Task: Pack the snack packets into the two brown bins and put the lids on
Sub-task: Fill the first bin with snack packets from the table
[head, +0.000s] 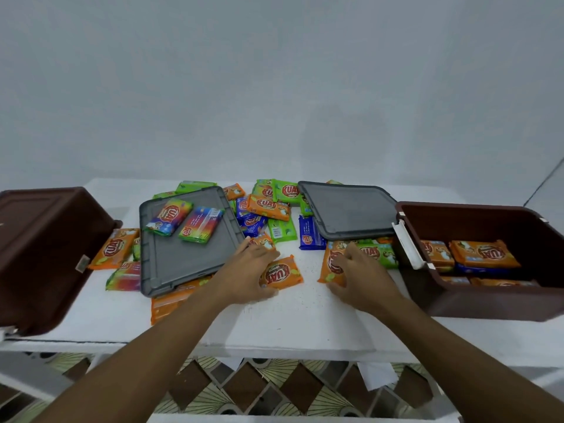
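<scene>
- The left brown bin (45, 254) sits at the left edge of the white desk (290, 325), tipped so only its outer walls show; its inside is hidden.
- Just beside it lie a side orange packet (114, 248) and a striped packet (123, 276), both tucked partly under the left grey lid (183, 254).
- That lid carries two rainbow packets (169, 216) side by side.
- Behind the lid and to its right spreads a loose heap of packets (268, 206) in green, blue and orange.
- The left hand (247, 270) grips the middle orange packet (282, 273), with the fingers curled over its far edge and the thumb at its near edge.
- The right hand (357, 273), near the left but apart from it, clamps the right orange packet (331, 265) at its side.
- The right grey lid (348, 209) rests tilted on packets, with a blue packet (309, 236) under its front corner.
- The right brown bin (488, 300) stands open at the right, a white latch (409, 245) on its left wall, with the packed orange packets (483, 254) stacked inside.
</scene>
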Demonstrator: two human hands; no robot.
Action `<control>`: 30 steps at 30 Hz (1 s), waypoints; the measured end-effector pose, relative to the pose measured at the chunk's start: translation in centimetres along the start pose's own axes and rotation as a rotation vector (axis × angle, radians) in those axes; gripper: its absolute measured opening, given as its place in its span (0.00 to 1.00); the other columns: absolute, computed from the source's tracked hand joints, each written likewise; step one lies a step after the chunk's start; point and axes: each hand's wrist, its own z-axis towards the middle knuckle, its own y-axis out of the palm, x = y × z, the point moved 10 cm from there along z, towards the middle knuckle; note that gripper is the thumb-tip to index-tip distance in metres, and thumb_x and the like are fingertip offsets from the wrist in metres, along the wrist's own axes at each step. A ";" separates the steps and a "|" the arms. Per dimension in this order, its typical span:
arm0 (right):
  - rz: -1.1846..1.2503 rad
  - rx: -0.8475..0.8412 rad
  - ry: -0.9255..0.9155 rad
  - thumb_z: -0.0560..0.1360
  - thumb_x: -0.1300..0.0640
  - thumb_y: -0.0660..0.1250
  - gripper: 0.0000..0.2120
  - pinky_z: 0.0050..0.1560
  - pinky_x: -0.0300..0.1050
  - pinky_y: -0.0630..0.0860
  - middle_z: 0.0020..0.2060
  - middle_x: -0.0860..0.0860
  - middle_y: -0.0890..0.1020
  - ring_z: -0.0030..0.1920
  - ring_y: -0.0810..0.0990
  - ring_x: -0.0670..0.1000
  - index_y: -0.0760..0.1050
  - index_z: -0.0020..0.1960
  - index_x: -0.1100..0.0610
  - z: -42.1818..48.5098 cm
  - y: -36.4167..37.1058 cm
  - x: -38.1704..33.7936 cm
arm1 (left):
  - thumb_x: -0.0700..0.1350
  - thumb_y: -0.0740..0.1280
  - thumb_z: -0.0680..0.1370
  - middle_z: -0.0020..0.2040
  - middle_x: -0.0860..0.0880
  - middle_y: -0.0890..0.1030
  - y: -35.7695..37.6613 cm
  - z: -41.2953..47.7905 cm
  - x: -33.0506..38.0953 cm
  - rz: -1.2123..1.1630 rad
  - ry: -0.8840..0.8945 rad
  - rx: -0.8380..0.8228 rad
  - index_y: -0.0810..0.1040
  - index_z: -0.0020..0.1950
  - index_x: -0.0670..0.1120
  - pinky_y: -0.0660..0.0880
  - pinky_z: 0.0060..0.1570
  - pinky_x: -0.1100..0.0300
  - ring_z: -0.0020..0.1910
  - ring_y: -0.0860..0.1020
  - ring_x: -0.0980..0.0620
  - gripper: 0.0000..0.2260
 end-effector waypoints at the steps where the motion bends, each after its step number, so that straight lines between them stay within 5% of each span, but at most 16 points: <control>1: 0.012 -0.013 -0.016 0.75 0.41 0.66 0.27 0.58 0.45 0.75 0.66 0.49 0.69 0.60 0.73 0.49 0.69 0.70 0.51 -0.1 -0.1 -0.2 | 0.66 0.64 0.73 0.72 0.50 0.68 -0.2 -0.1 0.3 0.034 0.012 0.010 0.61 0.75 0.53 0.43 0.76 0.50 0.72 0.63 0.51 0.35; 6: 0.048 -0.108 -0.054 0.75 0.41 0.66 0.27 0.69 0.52 0.67 0.73 0.48 0.65 0.72 0.63 0.51 0.68 0.71 0.48 -0.1 0.6 0.0 | 0.64 0.47 0.80 0.64 0.52 0.77 -1.9 -0.1 2.0 0.244 0.028 0.105 0.66 0.72 0.57 0.61 0.66 0.50 0.64 0.71 0.51 0.24; 8: 0.073 -0.135 -0.063 0.75 0.42 0.67 0.28 0.70 0.54 0.66 0.74 0.47 0.64 0.73 0.61 0.52 0.67 0.71 0.48 0.1 0.8 0.1 | 0.56 0.54 0.82 0.67 0.51 0.74 -2.2 0.0 2.4 0.219 0.099 0.060 0.64 0.74 0.58 0.62 0.64 0.52 0.67 0.68 0.50 0.19; 11: 0.040 -0.218 -0.101 0.75 0.50 0.69 0.31 0.70 0.54 0.66 0.74 0.46 0.61 0.73 0.60 0.51 0.60 0.74 0.44 0.2 1.1 0.5 | 0.46 0.68 0.77 0.77 0.54 0.59 -0.8 -0.3 2.9 0.218 0.248 -0.155 0.57 0.76 0.62 0.57 0.70 0.46 0.75 0.54 0.48 0.31; 15: -0.136 -0.286 -0.181 0.75 0.62 0.68 0.41 0.71 0.55 0.63 0.76 0.46 0.57 0.75 0.56 0.53 0.50 0.76 0.37 0.2 1.4 0.5 | 0.52 0.68 0.77 0.78 0.55 0.56 0.0 -0.9 1.9 0.205 0.231 -0.258 0.56 0.76 0.63 0.54 0.72 0.44 0.76 0.51 0.48 0.32; 20: -0.220 -0.264 -0.242 0.74 0.48 0.71 0.33 0.65 0.50 0.71 0.68 0.50 0.68 0.66 0.68 0.51 0.60 0.75 0.44 0.4 0.7 -1.5 | 0.65 0.65 0.74 0.72 0.49 0.63 -0.8 -0.8 3.1 0.315 0.158 -0.161 0.64 0.74 0.52 0.57 0.68 0.51 0.69 0.59 0.48 0.33; 25: -0.219 -0.309 -0.257 0.73 0.45 0.71 0.33 0.72 0.57 0.60 0.72 0.49 0.67 0.72 0.62 0.52 0.60 0.73 0.49 0.0 1.1 -2.5 | 0.63 0.67 0.74 0.70 0.51 0.68 -0.1 -1.2 3.3 0.213 0.142 -0.190 0.63 0.74 0.53 0.57 0.69 0.50 0.70 0.62 0.50 0.33; 30: -0.369 -0.338 -0.371 0.70 0.36 0.70 0.37 0.69 0.57 0.60 0.69 0.49 0.67 0.69 0.60 0.53 0.61 0.73 0.46 0.0 1.0 -2.9 | 0.63 0.70 0.71 0.68 0.50 0.68 -0.5 -1.7 2.4 0.148 0.037 -0.203 0.64 0.72 0.53 0.70 0.60 0.55 0.63 0.70 0.50 0.33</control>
